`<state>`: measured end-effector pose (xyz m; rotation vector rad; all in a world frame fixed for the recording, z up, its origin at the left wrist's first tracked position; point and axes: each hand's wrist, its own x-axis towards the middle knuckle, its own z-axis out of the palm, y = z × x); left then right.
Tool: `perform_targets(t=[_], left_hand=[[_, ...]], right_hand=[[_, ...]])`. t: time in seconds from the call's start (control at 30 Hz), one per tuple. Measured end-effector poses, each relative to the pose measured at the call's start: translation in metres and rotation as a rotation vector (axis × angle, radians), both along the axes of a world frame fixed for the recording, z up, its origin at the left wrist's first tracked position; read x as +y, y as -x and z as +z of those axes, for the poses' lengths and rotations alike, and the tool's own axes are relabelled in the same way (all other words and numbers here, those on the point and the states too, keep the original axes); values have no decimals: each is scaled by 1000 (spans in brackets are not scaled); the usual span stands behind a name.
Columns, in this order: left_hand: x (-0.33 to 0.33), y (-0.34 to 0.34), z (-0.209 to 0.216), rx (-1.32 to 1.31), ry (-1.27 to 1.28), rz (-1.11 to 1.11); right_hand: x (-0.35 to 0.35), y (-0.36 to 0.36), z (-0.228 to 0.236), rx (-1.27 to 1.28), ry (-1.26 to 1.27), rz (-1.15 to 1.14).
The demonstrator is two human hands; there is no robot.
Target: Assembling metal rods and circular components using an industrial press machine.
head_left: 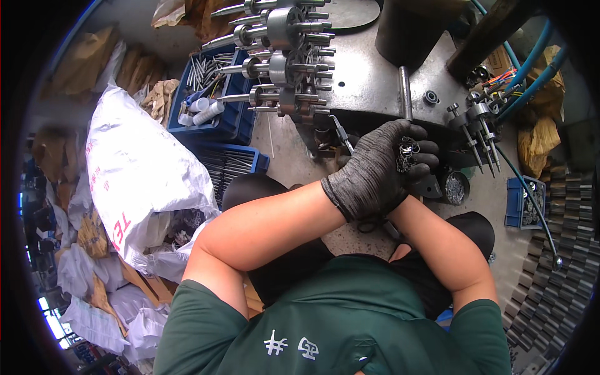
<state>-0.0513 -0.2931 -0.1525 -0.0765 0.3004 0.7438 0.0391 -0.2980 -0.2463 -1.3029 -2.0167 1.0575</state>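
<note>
My left hand [372,164], in a dark grey work glove, is cupped in front of the metal bench. Its bent fingers hold a small heap of thin, shiny metal rings [407,154], possibly retaining clips. My right hand [399,201], also in a dark glove, is mostly hidden beneath the left one, so its fingers do not show. Just beyond the left wrist is a thin bent metal tool [342,132]. A metal rod [405,94] and a small bearing [430,97] are on the bench [362,87] past my fingers.
Several shaft-and-disc assemblies [287,65] line the bench's left side; more [478,122] hang at right. A white sack [140,169] and blue bins [240,128] stand left. A round tin [455,187] and small blue bin [514,209] sit right, near stacked metal blocks [556,250].
</note>
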Motion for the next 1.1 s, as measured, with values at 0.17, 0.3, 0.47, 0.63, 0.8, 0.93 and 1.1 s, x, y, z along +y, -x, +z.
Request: perform_targets(t=[0.17,0.3,0.47,0.63,0.8,0.93,1.1], left_hand=[[-2,1,1,160,-122,5],[-5,-3,10,316,-102,23],[1,-6,-13,40,-66,59],[4,-8,-5,232,-44,26],[-1,-10,-1,188,-30,96],[0,-10,-24,-16,-75,120],[9,1,-12,-64,-133,22]], right_hand=[[11,-8,-6,-64,30,1],[11,-10,-10,-116,53,-4],[11,-8,-13,-177,79,-10],[11,-6,-18,-237,110,-22],[7,4,-22,-297,140,-37],[8,7,-24,-347,161,-45],[10,6,-28,-407,190,-71]])
